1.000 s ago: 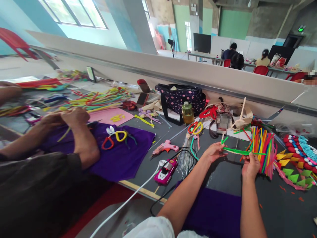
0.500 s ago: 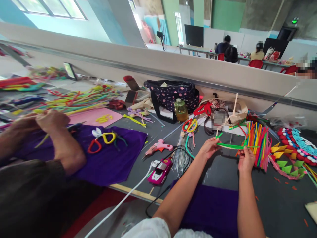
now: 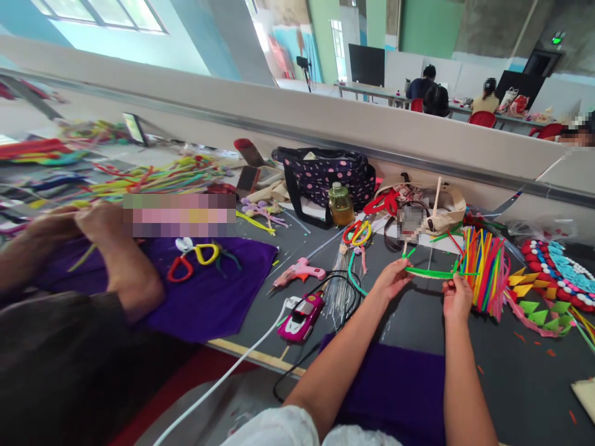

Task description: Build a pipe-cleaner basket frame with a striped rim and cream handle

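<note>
My left hand [image 3: 392,280] pinches one end of a green pipe cleaner [image 3: 430,273], and my right hand [image 3: 456,297] pinches the other end. The green pipe cleaner stretches level between them, a little above the grey table [image 3: 418,322]. Just right of my right hand stands a bundle of coloured pipe cleaners [image 3: 486,263]. A purple cloth [image 3: 395,390] lies under my forearms at the table's near edge.
A co-worker's arms [image 3: 106,248] work at the left over another purple cloth [image 3: 209,291] holding looped shapes. A pink glue gun [image 3: 300,271], a pink toy car [image 3: 302,316], cables, a spotted bag [image 3: 325,179], a bottle [image 3: 340,204] and felt pieces [image 3: 553,279] lie around.
The view has shifted a little to the right and steadied. Both my hands keep their hold on the green pipe cleaner, now slightly closer together.
</note>
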`<state>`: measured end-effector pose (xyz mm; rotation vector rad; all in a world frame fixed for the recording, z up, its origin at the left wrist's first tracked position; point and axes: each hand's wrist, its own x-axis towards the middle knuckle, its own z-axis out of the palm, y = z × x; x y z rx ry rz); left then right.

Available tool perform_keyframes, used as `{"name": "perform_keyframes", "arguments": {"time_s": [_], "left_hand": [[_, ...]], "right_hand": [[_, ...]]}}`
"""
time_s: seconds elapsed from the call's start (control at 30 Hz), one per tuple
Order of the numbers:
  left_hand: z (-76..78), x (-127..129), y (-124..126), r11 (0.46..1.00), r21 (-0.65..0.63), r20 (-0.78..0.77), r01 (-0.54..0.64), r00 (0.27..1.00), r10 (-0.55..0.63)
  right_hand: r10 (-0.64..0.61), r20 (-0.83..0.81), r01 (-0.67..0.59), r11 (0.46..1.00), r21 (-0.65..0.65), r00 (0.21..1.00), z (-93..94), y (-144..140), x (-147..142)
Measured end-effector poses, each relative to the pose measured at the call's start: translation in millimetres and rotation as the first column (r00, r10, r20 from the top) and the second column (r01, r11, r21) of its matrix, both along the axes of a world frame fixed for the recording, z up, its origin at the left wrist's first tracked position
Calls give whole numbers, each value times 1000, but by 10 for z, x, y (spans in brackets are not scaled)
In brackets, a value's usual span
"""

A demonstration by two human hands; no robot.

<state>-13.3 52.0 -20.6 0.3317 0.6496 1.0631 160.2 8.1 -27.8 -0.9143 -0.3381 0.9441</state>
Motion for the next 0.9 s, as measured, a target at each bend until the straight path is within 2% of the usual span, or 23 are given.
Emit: {"name": "perform_keyframes", "arguments": {"time_s": [0.13, 0.23, 0.3, 0.33, 0.37, 0.4, 0.43, 0.47, 0.5, 0.53, 0.6, 0.67, 0.73, 0.8, 0.9], "left_hand": [[44, 125, -115, 998, 66, 34, 7, 999, -9], [44, 171, -175, 994, 101, -28, 37, 999, -35], [51, 149, -177, 989, 146, -129, 1, 991, 18], [62, 125, -170, 980, 190, -209, -58, 973, 98], [80, 96, -162, 957, 257, -312, -134, 926, 214], [105, 66, -156, 915, 349, -426, -204, 835, 349], [134, 39, -154, 853, 461, -527, -245, 698, 485], [165, 18, -157, 789, 571, -607, -229, 529, 593], [196, 7, -165, 738, 657, -652, -153, 377, 658], [223, 6, -174, 704, 708, -670, -46, 268, 692], [253, 35, -185, 680, 725, -689, 111, 125, 714], [250, 88, -173, 702, 687, -720, 189, 44, 693], [224, 140, -139, 725, 658, -741, 203, 9, 671], [195, 173, -99, 730, 653, -746, 201, 4, 666], [175, 186, -67, 718, 679, -731, 151, 59, 679]], "right_hand": [[-12, 41, 10, 999, 32, 999, 21, -14, -10], [-8, 48, 6, 1000, 31, 999, 33, -27, -10], [-15, 66, 13, 999, 32, 998, 42, -34, -9], [-23, 79, 20, 999, 32, 997, 49, -37, -11], [-33, 88, 31, 999, 33, 996, 56, -41, -15], [-45, 90, 42, 999, 34, 995, 64, -45, -21], [-56, 91, 53, 998, 37, 994, 74, -51, -31], [-64, 94, 60, 997, 43, 994, 84, -58, -44], [-72, 102, 67, 996, 51, 992, 94, -65, -59], [-79, 116, 72, 996, 61, 990, 104, -73, -75], [-83, 146, 73, 995, 75, 986, 119, -88, -105], [-84, 172, 71, 994, 77, 982, 125, -96, -124], [-77, 198, 64, 995, 72, 977, 120, -95, -128], [-77, 207, 63, 995, 71, 975, 107, -87, -117], [-83, 181, 71, 995, 71, 980, 90, -71, -90]]}}
